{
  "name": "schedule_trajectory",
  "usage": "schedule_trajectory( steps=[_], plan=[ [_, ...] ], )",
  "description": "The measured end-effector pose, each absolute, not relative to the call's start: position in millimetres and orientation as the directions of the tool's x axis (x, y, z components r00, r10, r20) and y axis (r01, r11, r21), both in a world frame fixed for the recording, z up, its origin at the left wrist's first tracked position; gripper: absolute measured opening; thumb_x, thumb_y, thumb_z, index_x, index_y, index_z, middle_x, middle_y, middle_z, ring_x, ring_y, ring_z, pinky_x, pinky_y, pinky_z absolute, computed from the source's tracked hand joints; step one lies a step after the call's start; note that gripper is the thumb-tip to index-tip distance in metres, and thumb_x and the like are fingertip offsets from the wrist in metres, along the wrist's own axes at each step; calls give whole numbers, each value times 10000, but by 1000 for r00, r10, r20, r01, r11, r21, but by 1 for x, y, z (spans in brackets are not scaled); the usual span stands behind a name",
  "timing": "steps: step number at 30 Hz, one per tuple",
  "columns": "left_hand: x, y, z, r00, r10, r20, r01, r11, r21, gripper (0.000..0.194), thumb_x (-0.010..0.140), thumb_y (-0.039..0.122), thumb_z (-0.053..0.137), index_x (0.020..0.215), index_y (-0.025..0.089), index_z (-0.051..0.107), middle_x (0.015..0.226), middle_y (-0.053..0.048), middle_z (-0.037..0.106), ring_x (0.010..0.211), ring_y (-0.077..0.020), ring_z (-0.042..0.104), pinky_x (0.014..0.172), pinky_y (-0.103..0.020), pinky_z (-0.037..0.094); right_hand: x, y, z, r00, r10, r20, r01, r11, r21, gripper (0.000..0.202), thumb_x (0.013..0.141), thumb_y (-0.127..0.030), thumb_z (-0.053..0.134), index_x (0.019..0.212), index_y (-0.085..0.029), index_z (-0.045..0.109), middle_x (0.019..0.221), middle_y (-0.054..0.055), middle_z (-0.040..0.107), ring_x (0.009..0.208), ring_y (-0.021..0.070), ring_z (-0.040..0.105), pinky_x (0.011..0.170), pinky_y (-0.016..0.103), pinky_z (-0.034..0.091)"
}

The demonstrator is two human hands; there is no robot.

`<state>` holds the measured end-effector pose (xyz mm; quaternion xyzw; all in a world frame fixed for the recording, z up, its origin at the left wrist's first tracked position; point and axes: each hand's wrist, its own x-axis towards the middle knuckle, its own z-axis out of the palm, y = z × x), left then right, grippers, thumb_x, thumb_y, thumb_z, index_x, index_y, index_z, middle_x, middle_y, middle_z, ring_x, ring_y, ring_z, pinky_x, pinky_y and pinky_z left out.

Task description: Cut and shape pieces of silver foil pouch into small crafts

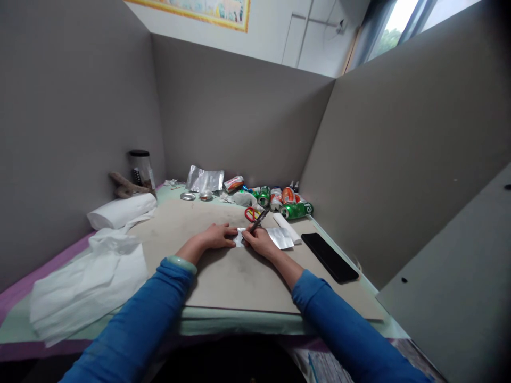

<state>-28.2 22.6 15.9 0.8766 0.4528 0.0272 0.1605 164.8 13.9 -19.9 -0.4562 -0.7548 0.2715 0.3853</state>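
My right hand point(261, 242) is closed around a dark pen point(259, 218), with the pen's lower end down at a silvery metal sheet point(280, 238). The sheet lies on a grey-beige board point(235, 284) and sticks out on both sides of that hand. My left hand point(217, 236) lies flat with its fingers stretched out, its fingertips at the sheet's left end. Just beyond the right hand are scissors with red and yellow handles point(250, 214), partly hidden behind the pen. A white paper roll or strip point(288, 227) lies beside the sheet's right end.
Several drink cans point(275, 198) lie at the back right. Behind the board stands a larger metal sheet point(205, 179), near cut can ends point(188, 196). A black phone point(329, 257) lies at right. White tissue point(91, 276), a paper roll point(123, 210) and a jar point(142, 170) are left. Grey panels point(243, 111) enclose the table.
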Motion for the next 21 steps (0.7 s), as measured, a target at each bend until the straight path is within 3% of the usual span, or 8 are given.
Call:
schedule_trajectory(
  steps=[21],
  plan=[
    [-30, 26, 11, 605, 792, -86, 769, -551, 324, 548, 826, 379, 534, 1355, 291, 419, 1412, -6, 416, 1358, -269, 236, 1095, -421, 162, 166, 19, -23, -328, 891, 313, 468, 441, -766, 247, 824, -305, 467, 637, -162, 544, 546, -9, 575, 527, 104, 516, 544, 208, 377]
  ],
)
